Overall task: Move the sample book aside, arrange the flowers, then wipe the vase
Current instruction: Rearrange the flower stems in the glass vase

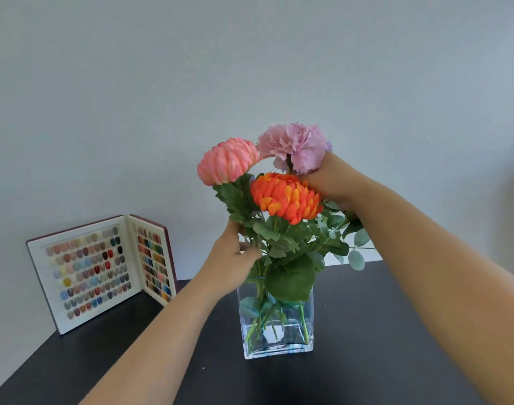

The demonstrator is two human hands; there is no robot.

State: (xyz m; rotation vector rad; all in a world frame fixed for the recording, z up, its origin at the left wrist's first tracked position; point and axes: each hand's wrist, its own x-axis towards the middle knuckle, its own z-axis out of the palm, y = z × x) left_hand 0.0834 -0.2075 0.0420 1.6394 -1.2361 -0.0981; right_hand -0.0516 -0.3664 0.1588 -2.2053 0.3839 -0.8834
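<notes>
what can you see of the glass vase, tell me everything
The glass vase is clear, rectangular and straight-walled with a thick base, standing upright on the dark table. Green stems cross inside it, and a large leaf droops over its front rim. It looks to hold water, though the level is hard to read. The left hand grips stems just above its left rim without clearly touching the glass. The sample book stands apart, to its left.

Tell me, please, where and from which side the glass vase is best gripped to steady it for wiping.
Probably grip the vase low on its two narrow side walls, coming from the right, where the table is bare. Its flat rectangular sides give the fingers parallel faces, while leaves and stems crowd the rim. The left hand and right hand are both among the flowers now.
</notes>
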